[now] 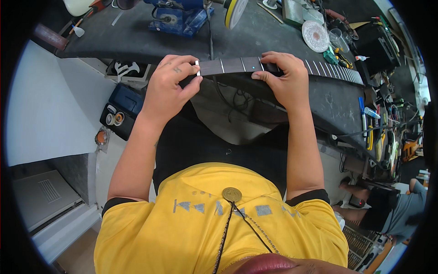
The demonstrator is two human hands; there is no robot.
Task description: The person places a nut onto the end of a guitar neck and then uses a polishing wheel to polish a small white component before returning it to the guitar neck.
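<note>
A dark guitar neck (232, 66) with bright metal frets lies across in front of me, running out to the right over the bench edge. At its left end is a small white strip (197, 68), which looks like a guitar nut. My left hand (168, 84) pinches this strip between thumb and fingers, its fingertips against the end of the neck. Farther right, my right hand (291, 77) grips the neck, thumb on the near edge and fingers over the far one. The underside of the neck is hidden.
On the dark bench (123, 41) stands a blue bench machine (178, 20) with a yellow-edged wheel (235, 13). A cable (211, 34) hangs over the bench edge. Markers (363, 118) and hand tools lie at the right. Another person (392, 210) is at the lower right.
</note>
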